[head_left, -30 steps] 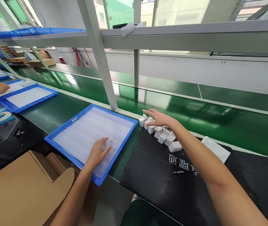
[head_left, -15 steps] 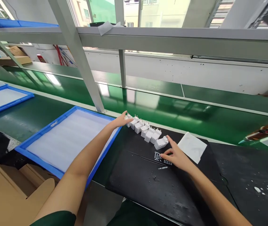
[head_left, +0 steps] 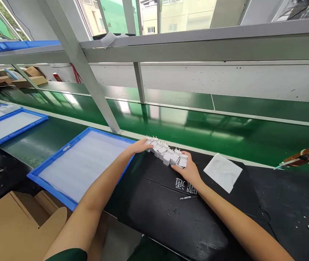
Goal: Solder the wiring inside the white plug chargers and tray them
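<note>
A slanting row of several white plug chargers (head_left: 166, 156), prongs pointing toward the back, stands on the black mat (head_left: 154, 192). The chargers are packed side by side. At the row's left end, my left hand (head_left: 140, 146) has its fingers on the endmost charger, part of which they hide. My right hand (head_left: 190, 171) grips the charger at the right end (head_left: 183, 160), thumb at the front and fingers behind. The whole row lies pressed between both hands.
Left of the mat lies a blue-framed tray (head_left: 89, 163) with a white sheet. A white paper (head_left: 222, 172) lies to the right. A brown and orange tool (head_left: 306, 152) hangs at far right. An open cardboard box (head_left: 4, 224) sits at lower left. A metal post (head_left: 97, 94) rises behind.
My right hand has moved left and closed on the right-end charger, pushing it against the others. The gap in the row is gone. My left hand stays at the left end.
</note>
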The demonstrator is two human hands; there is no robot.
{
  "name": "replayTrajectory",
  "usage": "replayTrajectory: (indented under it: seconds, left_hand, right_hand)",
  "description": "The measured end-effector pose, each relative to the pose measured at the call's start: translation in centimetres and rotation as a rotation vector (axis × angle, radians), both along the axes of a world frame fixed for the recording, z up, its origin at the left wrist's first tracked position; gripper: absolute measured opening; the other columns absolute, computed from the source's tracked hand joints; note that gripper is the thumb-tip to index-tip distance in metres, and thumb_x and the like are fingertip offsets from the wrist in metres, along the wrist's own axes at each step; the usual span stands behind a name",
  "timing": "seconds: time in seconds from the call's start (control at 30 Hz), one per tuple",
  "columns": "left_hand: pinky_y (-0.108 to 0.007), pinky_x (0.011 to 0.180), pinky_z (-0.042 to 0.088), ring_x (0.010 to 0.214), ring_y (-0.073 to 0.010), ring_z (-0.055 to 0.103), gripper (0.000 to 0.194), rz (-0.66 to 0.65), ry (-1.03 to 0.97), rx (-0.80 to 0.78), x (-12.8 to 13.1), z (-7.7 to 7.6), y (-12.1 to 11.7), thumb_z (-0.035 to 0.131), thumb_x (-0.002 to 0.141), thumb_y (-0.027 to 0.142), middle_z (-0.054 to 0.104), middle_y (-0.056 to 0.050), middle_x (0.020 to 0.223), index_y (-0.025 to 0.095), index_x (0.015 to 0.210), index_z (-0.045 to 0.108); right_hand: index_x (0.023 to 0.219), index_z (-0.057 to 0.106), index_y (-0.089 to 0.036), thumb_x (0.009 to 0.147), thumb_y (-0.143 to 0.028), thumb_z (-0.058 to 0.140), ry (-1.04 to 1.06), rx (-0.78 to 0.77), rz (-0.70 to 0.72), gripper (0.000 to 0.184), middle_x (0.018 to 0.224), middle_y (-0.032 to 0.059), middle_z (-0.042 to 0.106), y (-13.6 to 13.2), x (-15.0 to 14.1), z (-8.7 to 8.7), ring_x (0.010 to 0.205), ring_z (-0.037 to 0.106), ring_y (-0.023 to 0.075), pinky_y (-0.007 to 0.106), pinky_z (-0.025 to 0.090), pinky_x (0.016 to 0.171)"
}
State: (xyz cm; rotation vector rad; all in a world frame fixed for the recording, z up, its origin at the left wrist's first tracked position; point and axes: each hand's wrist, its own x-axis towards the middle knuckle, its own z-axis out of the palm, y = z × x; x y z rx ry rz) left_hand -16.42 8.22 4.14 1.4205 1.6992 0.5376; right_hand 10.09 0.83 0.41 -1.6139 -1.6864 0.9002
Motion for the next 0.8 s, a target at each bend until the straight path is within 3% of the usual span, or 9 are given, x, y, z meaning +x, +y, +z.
replayTrajectory:
  seconds: [0.17,0.4,0.53,0.67,0.8]
  left_hand:
    - [-0.031,0.086,0.049,0.111,-0.0299,0.060,0.052,0.044,-0.035,0.035,0.3,-0.5,-0.2,0.074,0.063,0.046,0.065,-0.011,0.122,0.018,0.106,0.064]
    - [-0.029,0.077,0.050,0.096,-0.0238,0.064,0.042,0.079,-0.084,0.060,0.9,-0.8,1.3,0.065,0.069,0.047,0.069,-0.008,0.102,0.015,0.097,0.062]
    - [-0.028,0.076,0.050,0.095,-0.0233,0.064,0.038,0.110,-0.094,0.078,0.8,-0.7,2.0,0.067,0.068,0.045,0.069,-0.008,0.099,0.016,0.093,0.062]
    - [-0.029,0.079,0.049,0.094,-0.0243,0.064,0.037,0.177,-0.082,0.123,-0.6,0.0,2.3,0.071,0.067,0.041,0.070,-0.008,0.096,0.017,0.093,0.063]
    - [-0.031,0.081,0.048,0.097,-0.0260,0.063,0.033,0.257,-0.031,0.209,-4.2,1.4,1.9,0.068,0.070,0.041,0.069,-0.008,0.100,0.017,0.092,0.064]
  right_hand:
    - [0.114,0.047,-0.025,0.066,-0.040,0.071,0.003,0.044,-0.077,0.055,0.104,0.0050,0.070,1.2,-0.1,0.2,0.096,0.067,0.0296,0.039,0.051,0.080]
    - [0.112,0.049,-0.025,0.065,-0.038,0.072,-0.084,0.064,-0.022,0.053,0.101,0.0045,0.071,4.8,0.2,2.5,0.096,0.067,0.0304,0.037,0.048,0.078]
    - [0.111,0.049,-0.025,0.064,-0.040,0.071,-0.063,0.064,-0.004,0.054,0.097,0.0037,0.071,5.5,0.3,2.7,0.090,0.067,0.0293,0.035,0.048,0.073]
    - [0.109,0.049,-0.024,0.060,-0.047,0.071,-0.034,0.083,-0.026,0.058,0.097,0.0049,0.071,5.9,-0.7,2.8,0.089,0.067,0.0300,0.036,0.048,0.071]
    - [0.110,0.048,-0.025,0.059,-0.050,0.070,-0.015,0.111,0.011,0.061,0.101,0.0055,0.070,6.8,-4.1,3.7,0.091,0.066,0.0300,0.037,0.048,0.071]
